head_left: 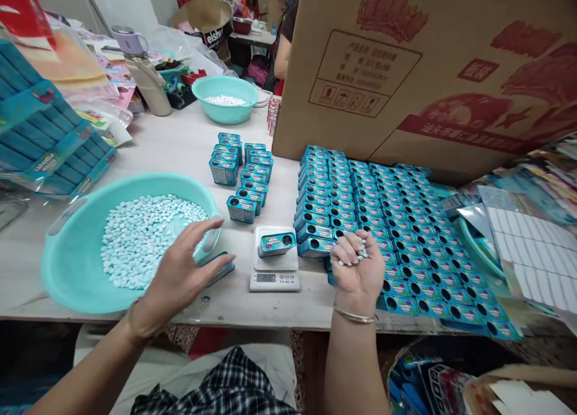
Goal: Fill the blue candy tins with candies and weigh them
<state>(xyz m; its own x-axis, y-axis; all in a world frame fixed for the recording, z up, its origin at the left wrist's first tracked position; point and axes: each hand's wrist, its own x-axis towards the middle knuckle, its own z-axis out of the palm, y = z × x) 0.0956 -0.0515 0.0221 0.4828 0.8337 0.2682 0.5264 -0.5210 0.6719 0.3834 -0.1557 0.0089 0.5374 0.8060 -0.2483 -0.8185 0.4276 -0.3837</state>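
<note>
My left hand is open, thumb and fingers apart, over the right rim of a large turquoise basin that holds many pale mint candies. Beneath its thumb, partly hidden, is a blue tin. My right hand is closed palm up around several candies, in front of the rows of tins. Between the hands stands a white digital scale. One blue tin with a dark round opening rests on its plate; I cannot read the display surely.
Tightly packed blue tins cover the table's right side, before a big cardboard box. A smaller group of tins stands behind the scale. Farther back are a second basin and a bottle. Wrapped blue packs stand left.
</note>
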